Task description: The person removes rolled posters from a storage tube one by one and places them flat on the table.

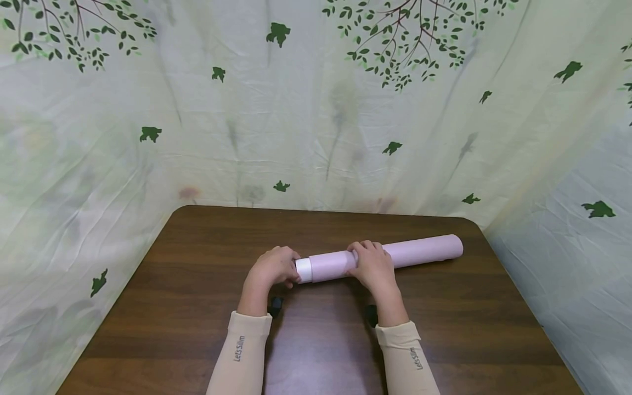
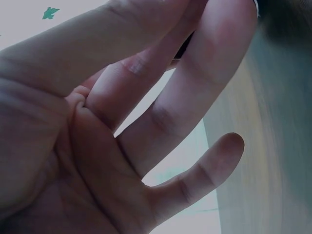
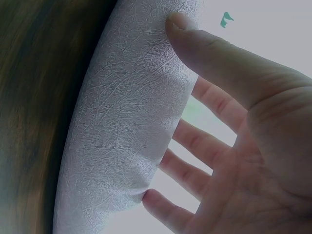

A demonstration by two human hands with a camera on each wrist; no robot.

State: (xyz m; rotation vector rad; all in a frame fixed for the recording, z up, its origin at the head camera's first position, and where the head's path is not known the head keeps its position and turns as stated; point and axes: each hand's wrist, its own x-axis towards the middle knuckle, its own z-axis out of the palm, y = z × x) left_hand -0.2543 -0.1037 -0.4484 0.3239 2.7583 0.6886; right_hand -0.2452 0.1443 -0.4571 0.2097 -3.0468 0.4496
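A long lilac tube (image 1: 419, 251) lies slantwise above the table, its right end farther back. It has a white band (image 1: 304, 270) at its left end. My left hand (image 1: 270, 267) holds that end between thumb and fingers. In the left wrist view the fingertips of the left hand (image 2: 161, 92) pass out at the top, and the little finger stands free. My right hand (image 1: 372, 269) grips the tube near its middle. Seen from the right wrist, the tube's lilac surface (image 3: 126, 102) is finely creased, with the right hand's thumb and fingers (image 3: 185, 175) on it.
The brown wooden table (image 1: 163, 307) has rounded far corners. A pale cloth curtain (image 1: 306, 126) with printed leaves and branches hangs behind it and at both sides. Small black devices (image 1: 275, 306) sit at both wrists, beside the beige sleeves (image 1: 247, 351).
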